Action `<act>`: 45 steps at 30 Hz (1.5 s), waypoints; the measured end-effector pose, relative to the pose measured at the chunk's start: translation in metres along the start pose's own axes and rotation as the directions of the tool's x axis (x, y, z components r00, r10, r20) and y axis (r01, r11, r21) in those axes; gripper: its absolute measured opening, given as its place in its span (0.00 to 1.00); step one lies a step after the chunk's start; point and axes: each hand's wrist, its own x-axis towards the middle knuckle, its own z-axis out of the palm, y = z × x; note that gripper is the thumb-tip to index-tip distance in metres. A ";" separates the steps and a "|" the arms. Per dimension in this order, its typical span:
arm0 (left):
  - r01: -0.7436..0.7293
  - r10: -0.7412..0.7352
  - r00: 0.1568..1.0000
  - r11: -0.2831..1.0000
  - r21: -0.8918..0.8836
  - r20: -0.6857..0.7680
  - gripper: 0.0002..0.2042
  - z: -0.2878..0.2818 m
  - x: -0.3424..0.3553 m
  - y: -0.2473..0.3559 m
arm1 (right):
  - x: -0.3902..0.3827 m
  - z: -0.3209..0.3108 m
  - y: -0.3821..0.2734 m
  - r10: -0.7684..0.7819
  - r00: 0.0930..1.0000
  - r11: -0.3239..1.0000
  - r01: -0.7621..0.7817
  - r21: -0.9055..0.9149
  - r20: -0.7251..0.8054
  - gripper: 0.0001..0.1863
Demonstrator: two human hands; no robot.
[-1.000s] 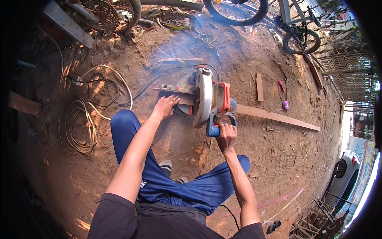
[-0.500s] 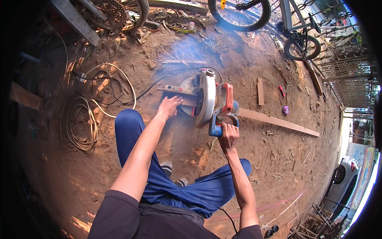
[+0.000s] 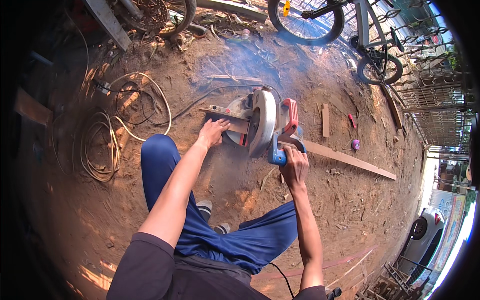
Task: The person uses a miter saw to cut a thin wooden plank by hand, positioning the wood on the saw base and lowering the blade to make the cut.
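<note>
A miter saw (image 3: 262, 125) with a silver blade guard and a red and blue handle stands on the dirt ground before my knees. My right hand (image 3: 295, 166) is closed round its blue grip (image 3: 278, 155). A long thin wooden strip (image 3: 352, 161) reaches out to the right of the saw; a piece of board (image 3: 237, 123) lies along the metal fence (image 3: 218, 109) on the left side. My left hand (image 3: 213, 133) presses on that board with its fingers stretched out, near the fence. The guard hides the blade and the spot where it meets the wood.
Coiled cable (image 3: 100, 150) and a plug adapter (image 3: 102, 86) lie to the left. Beyond the saw are bicycle wheels (image 3: 307, 20). A short wood offcut (image 3: 325, 120), a red-handled tool (image 3: 352, 120) and a purple tape measure (image 3: 355, 144) rest at right. Bluish haze hangs behind the saw.
My right hand and the saw handle have shifted slightly to the right. My left hand stays at about the same place on the board. The whole view has tilted a little.
</note>
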 end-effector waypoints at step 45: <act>-0.043 0.043 0.999 0.995 -0.094 -0.004 0.35 -0.010 -0.005 -0.005 | 0.100 -0.081 0.017 0.008 0.976 0.992 -0.034 0.118 0.218 0.25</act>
